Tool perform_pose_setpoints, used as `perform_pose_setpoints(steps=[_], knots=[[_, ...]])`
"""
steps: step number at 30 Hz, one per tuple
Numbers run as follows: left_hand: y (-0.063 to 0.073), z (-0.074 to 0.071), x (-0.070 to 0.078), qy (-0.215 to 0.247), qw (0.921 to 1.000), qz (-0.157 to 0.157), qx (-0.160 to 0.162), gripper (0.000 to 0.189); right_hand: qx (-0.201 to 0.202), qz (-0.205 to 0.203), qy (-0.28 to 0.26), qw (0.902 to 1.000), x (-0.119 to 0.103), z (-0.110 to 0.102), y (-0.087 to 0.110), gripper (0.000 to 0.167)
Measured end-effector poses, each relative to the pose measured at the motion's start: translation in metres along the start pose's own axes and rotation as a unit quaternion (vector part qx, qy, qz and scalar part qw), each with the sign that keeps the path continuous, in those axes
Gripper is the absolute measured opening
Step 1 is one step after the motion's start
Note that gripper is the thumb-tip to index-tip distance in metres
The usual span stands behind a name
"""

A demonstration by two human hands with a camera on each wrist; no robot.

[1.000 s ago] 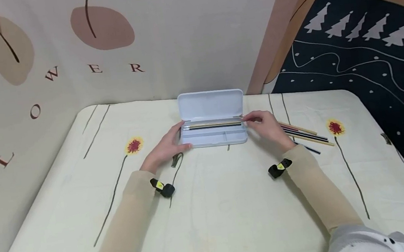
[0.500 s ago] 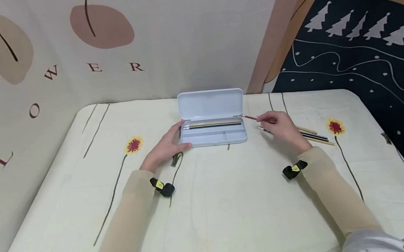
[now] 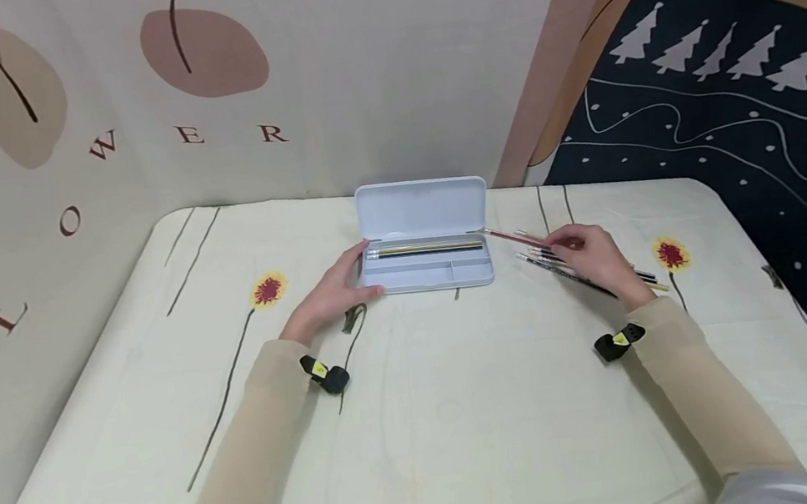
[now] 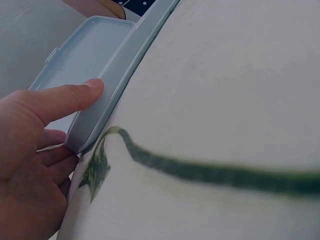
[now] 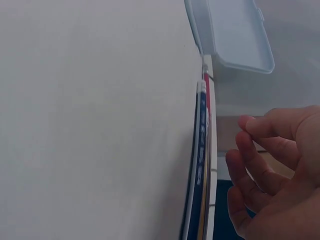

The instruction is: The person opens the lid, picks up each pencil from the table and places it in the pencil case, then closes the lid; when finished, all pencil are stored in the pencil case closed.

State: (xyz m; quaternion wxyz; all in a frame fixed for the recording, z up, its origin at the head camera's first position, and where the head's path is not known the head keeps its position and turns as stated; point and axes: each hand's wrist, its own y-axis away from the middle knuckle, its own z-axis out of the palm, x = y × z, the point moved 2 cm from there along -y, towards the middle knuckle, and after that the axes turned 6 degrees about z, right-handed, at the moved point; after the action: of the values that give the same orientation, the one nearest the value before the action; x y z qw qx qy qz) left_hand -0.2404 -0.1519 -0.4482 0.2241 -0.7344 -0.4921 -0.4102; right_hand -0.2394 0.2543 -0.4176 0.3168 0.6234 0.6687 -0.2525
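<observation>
A pale blue pencil case (image 3: 407, 279) lies with its lid raised at the back of the table. Several pencils (image 3: 429, 249) rest in its long rear compartment. My left hand (image 3: 329, 295) grips the left end, thumb (image 4: 75, 100) on the front wall and fingers round the corner. To the right, my right hand (image 3: 595, 258) hovers over loose pencils, fingers loosely curled. Between its thumb and index finger nothing shows in the right wrist view. A red pencil (image 3: 515, 236) lies with one end near the case's right side. Beside it are a dark blue pencil (image 5: 201, 145) and others, partly hidden by the hand.
A pale cloth with printed flowers (image 3: 268, 290) covers the table (image 3: 431, 417). Behind it hangs a light fabric wall (image 3: 382, 78) with lettering. A dark cloth with printed trees (image 3: 720, 120) borders the right side.
My right hand has drawn back rightward from the case's right end to over the loose pencils, uncovering more of the red pencil. My left hand and the case have stayed put.
</observation>
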Motion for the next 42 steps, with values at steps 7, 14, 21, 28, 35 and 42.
perform_pose_setpoints(steps=[7, 14, 21, 28, 35, 42], knots=[[-0.001, 0.000, 0.000, -0.005, 1.0000, -0.002, -0.001, 0.089, -0.004, 0.019, 0.020, 0.9996, 0.009, -0.012, 0.005, 0.021], [-0.002, -0.001, 0.000, 0.000, 1.0000, 0.002, 0.000, 0.089, 0.005, 0.035, 0.039, 0.9986, 0.017, -0.024, 0.010, 0.023], [-0.003, -0.001, 0.000, 0.001, 1.0000, 0.002, -0.002, 0.089, 0.018, 0.025, 0.053, 0.9981, 0.025, -0.031, 0.015, 0.022], [-0.003, -0.001, -0.001, 0.000, 1.0000, 0.002, -0.002, 0.090, 0.018, 0.042, 0.065, 0.9969, 0.035, -0.038, 0.018, 0.022], [-0.002, -0.001, -0.002, 0.003, 1.0000, 0.006, -0.002, 0.090, 0.009, 0.072, 0.080, 0.9942, 0.046, -0.042, 0.020, 0.025], [-0.001, 0.000, -0.002, 0.009, 0.9999, 0.007, 0.000, 0.090, -0.021, 0.115, 0.074, 0.9904, 0.053, -0.043, 0.021, 0.028]])
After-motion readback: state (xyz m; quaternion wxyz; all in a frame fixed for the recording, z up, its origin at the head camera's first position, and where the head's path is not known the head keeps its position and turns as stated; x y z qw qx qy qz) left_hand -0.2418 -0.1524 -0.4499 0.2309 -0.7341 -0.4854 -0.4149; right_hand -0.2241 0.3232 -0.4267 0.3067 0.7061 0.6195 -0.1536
